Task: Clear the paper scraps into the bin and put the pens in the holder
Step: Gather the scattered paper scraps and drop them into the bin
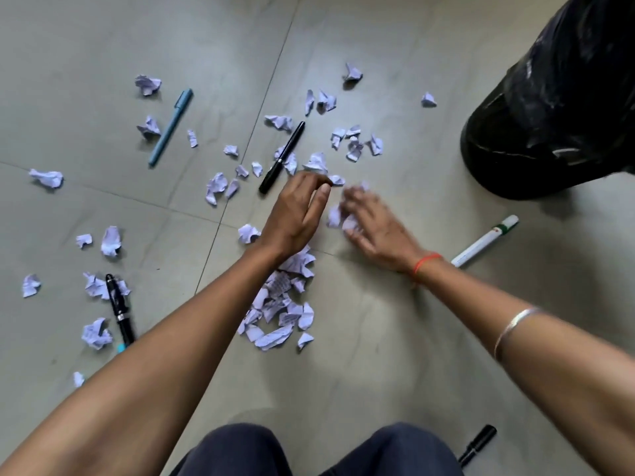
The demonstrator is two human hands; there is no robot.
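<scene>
Dozens of paper scraps (275,314) and five pens (281,158) lie on the floor (86,56) near the bin (556,97); left hand (299,214) fingers curled empty, right hand (374,225) blurred over scraps, grip indeterminable.

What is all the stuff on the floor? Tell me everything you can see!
paper scraps: many, pale lilac, scattered on the grey tiled floor, thickest in the middle
blue pen: one, blue, upper left
black pens: three, black, middle, lower left, bottom right edge
white marker: one, white with green band, right
teal tip: one, lower left, mostly hidden
bin: one, black bag, upper right
silver bangle: one, right forearm
red thread: one, right wrist
knees: two, dark trousers, bottom
left hand: one, middle, fingers curled beside a scrap
right hand: one, middle, blurred, holding paper scraps
</scene>
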